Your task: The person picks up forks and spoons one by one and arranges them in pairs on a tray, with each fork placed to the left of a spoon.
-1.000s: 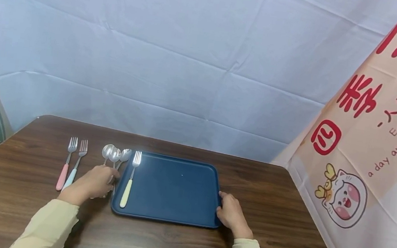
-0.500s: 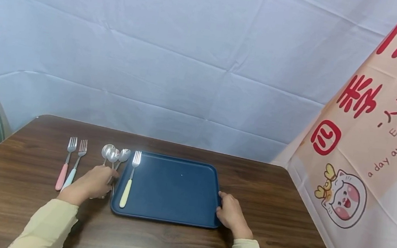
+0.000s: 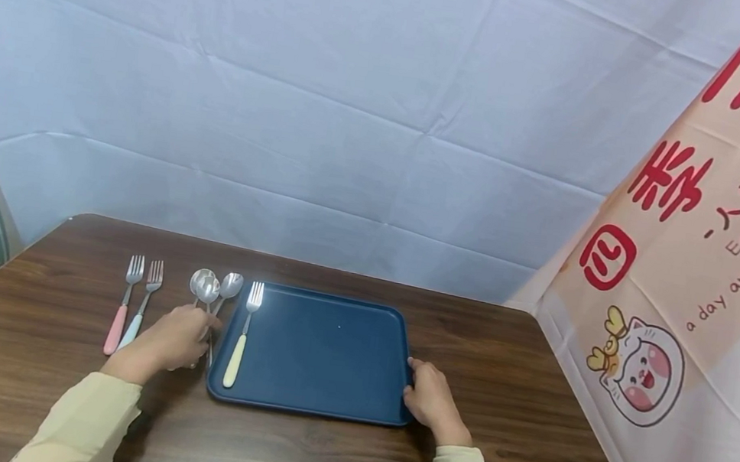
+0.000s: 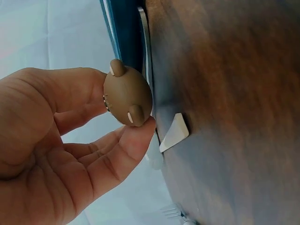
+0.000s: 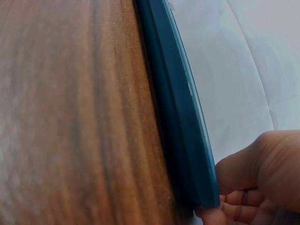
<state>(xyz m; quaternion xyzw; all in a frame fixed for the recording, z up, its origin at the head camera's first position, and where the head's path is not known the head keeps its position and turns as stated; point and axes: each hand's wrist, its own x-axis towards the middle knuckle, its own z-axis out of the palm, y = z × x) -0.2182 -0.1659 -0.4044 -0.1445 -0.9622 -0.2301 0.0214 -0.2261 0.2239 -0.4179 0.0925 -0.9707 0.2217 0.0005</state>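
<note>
My left hand (image 3: 180, 337) pinches a spoon (image 3: 207, 288) between thumb and fingers, just left of the blue tray (image 3: 327, 357). In the left wrist view the spoon's brown handle end (image 4: 127, 96) is rounded with two small ears, like an animal head. Two more spoons lie close by: one bowl (image 3: 198, 277) partly behind the held one, the other spoon (image 3: 232, 285) beside the tray. My right hand (image 3: 431, 394) grips the tray's right rim, thumb above and a fingertip at the underside. A fork (image 3: 235, 361) with a cream handle lies along the tray's left side.
Left of my left hand, a pink-handled fork (image 3: 116, 327) and a light-blue-handled fork (image 3: 132, 327) lie on the brown wooden table (image 3: 288, 448). White cloth (image 3: 289, 98) hangs behind the table, and a printed cloth (image 3: 710, 226) hangs at the right.
The held spoon has shifted slightly left with my left hand, its bowl now overlapping the leftmost spoon more. The spoon beside the tray has shifted slightly left. The right hand and tray stay put.
</note>
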